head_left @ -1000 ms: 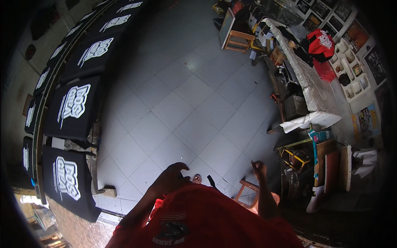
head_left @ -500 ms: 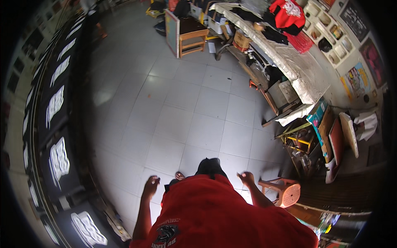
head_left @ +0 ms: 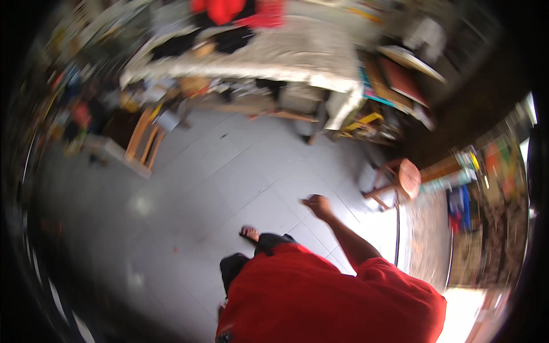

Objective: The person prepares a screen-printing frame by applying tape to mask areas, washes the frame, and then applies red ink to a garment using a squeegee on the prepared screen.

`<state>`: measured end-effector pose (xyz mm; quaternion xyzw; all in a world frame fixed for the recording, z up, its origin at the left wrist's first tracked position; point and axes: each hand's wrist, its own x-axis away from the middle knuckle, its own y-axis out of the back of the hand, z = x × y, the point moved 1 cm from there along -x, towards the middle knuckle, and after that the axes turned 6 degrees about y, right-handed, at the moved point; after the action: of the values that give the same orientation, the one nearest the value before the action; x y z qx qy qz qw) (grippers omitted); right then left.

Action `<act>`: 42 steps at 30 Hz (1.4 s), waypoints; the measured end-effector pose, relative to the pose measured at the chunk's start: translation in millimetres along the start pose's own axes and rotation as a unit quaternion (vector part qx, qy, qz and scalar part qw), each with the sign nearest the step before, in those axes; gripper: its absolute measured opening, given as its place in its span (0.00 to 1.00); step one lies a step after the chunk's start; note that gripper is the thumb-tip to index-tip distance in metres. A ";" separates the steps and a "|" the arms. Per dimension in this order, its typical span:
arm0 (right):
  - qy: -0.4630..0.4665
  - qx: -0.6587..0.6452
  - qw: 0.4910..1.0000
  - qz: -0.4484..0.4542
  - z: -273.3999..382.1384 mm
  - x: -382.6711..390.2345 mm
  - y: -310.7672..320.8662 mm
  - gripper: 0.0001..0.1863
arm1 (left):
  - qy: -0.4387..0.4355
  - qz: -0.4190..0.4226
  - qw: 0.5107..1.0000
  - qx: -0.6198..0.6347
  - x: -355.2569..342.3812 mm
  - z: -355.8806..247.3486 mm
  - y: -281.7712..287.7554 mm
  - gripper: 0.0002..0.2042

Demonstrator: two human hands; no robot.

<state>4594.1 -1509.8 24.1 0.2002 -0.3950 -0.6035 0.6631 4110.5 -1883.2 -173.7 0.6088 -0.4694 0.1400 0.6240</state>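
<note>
Over the grey tiled floor (head_left: 229, 166) my right hand (head_left: 317, 206) is held out in front of my red shirt (head_left: 326, 297). Its fingers look curled together; a small tip points left from them, and blur hides whether they hold anything. The hand touches no furniture; nearest to it is a reddish-brown plastic stool (head_left: 408, 178), farther to the right. My left hand does not show beside my body. One of my feet (head_left: 249, 232), in a sandal, is forward on the tiles.
A long table (head_left: 291, 48) with a pale cover carries black and red cloth. Boards (head_left: 400, 83) lean at its right end. A wooden chair-like frame (head_left: 146, 140) stands at the left. Bright light enters at the right past a doorway-like edge (head_left: 398, 240).
My view has swung to the right: the table now lies across the top, and the row of printed black cloths has mostly left the left side. My left hand has gone out of sight.
</note>
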 end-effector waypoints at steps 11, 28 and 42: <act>-0.106 -0.146 0.957 -0.225 -17.7 209.5 -73.6 0.16 | 0.134 0.564 0.769 0.269 -34.9 -269.5 164.3 0.40; -0.662 -0.209 0.546 -0.469 -265.8 630.2 -139.9 0.17 | -0.529 0.291 0.641 -0.473 297.4 -515.9 -319.5 0.19; -0.612 -0.265 0.524 -0.530 -591.2 583.6 91.1 0.16 | -0.665 0.244 0.624 -0.329 564.4 -729.3 -662.0 0.16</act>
<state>5081.6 -2176.7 -103.0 -0.2303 -0.3465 -0.8949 -0.1611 5201.0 -1602.6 -30.1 0.1531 -0.9028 -0.3197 0.2434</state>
